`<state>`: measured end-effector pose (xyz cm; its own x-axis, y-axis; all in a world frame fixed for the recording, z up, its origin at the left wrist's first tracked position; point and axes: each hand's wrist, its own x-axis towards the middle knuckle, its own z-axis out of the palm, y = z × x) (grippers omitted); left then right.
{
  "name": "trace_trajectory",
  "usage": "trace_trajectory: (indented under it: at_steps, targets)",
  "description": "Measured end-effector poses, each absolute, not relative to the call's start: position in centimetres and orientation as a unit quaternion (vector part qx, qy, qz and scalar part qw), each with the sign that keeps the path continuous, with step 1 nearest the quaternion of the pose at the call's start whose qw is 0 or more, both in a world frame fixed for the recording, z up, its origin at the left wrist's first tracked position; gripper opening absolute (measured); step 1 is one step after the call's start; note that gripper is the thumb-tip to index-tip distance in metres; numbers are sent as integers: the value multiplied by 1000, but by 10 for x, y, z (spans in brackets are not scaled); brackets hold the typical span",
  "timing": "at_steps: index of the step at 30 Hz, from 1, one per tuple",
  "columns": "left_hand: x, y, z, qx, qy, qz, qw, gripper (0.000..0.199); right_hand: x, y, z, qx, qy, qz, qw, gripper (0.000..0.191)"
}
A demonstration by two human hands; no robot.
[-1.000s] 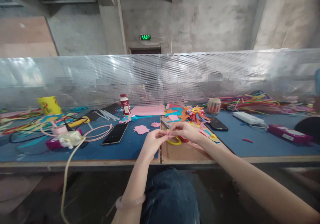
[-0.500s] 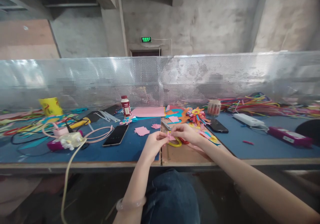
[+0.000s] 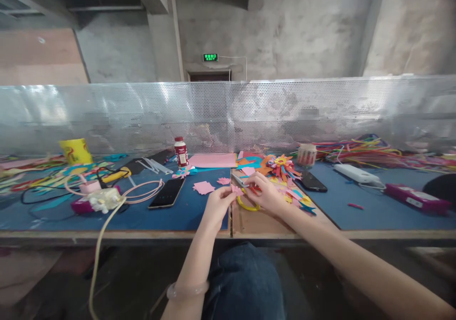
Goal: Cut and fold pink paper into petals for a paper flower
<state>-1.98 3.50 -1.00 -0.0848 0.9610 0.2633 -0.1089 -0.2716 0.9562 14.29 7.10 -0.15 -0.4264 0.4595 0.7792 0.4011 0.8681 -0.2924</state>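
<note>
So half a second ago both hands were meeting on the same bit of pink paper, and now they've split up. The left hand [image 3: 215,205] has the pink paper piece [image 3: 236,190] to itself, while the right hand [image 3: 266,194] has let go and is over at the scissors [image 3: 239,181], a little further from the person. The view has tipped a touch too, but the stuff on the table looks the same.

The piece sits right at the left fingertips, thumb and forefinger pinched together on its edge, with most of it poking out toward the right hand. It's up above the brown board [image 3: 256,226], with the yellow loop [image 3: 248,208] just beside it. Right fingers are curled and bunched at the red part [image 3: 255,189] next to the blades (no clue how firmly, I can't tell whether they've closed on it or are only touching). A pink stack [image 3: 204,188] and a small pink cut-out [image 3: 223,181] lie near the left hand, on its far side.

Hard to make out: the corner of the piece under the left fingertips is covered, and the right hand blocks much of the scissors' handle end. Can't say if the yellow loop belongs to them. The right forearm is cut off by the frame edge, same for the left one at the bottom.
</note>
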Motion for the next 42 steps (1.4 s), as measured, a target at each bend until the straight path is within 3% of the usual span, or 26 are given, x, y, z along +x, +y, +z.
trace_trajectory:
  at_steps: [6,18,27,31,35,42]
  targets:
    - [-20,31,-6,500,403,608,467,19,138,70,-4,-198,-868,-107,444,8]
    - [-19,26,-3,534,396,593,455,18,137,69,-6,-209,-862,-114,446,9]
    - [-20,26,-4,541,379,589,465,19,133,65,-4,-255,-846,-2,468,3]
    - [-20,27,-4,549,379,584,462,20,133,62,-1,-295,-821,94,480,10]
    - [-21,30,-7,578,398,572,425,19,136,64,1,-308,-823,195,436,18]
    - [-24,40,-18,578,405,589,394,18,136,66,3,-307,-816,245,425,25]
